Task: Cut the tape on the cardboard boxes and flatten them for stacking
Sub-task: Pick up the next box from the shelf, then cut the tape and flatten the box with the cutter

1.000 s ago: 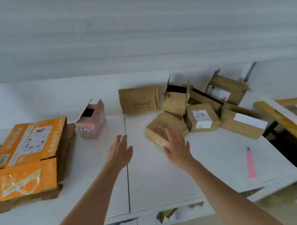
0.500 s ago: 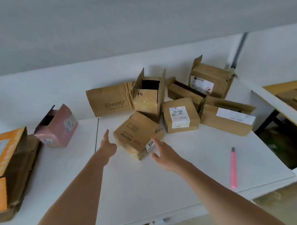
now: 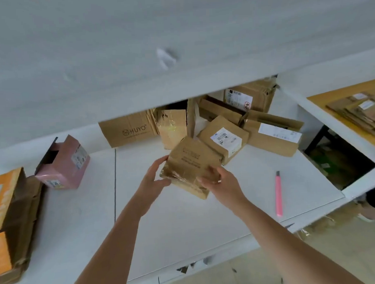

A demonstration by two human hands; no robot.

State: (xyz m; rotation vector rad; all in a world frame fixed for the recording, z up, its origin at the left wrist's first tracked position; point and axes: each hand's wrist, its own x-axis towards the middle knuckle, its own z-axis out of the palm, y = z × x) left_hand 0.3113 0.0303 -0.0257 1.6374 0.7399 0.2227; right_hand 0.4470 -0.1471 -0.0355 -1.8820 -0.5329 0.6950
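Between both hands, a small brown box [image 3: 191,165] was gripped: left hand [image 3: 152,181] on its left edge, right hand [image 3: 223,186] curled over its near corner, fingertips hidden. Right of the right hand lay a pink cutter [image 3: 278,194], blade indistinct.

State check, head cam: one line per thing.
Taped box: closed, tape uncut, held by both hands.
Left hand: grip on box's left side.
Right hand: grip on box's near corner.
Pink cutter: lying on table, untouched.
Pink box: top open, not flattened.
HUYO box: flattened, leaning on wall.
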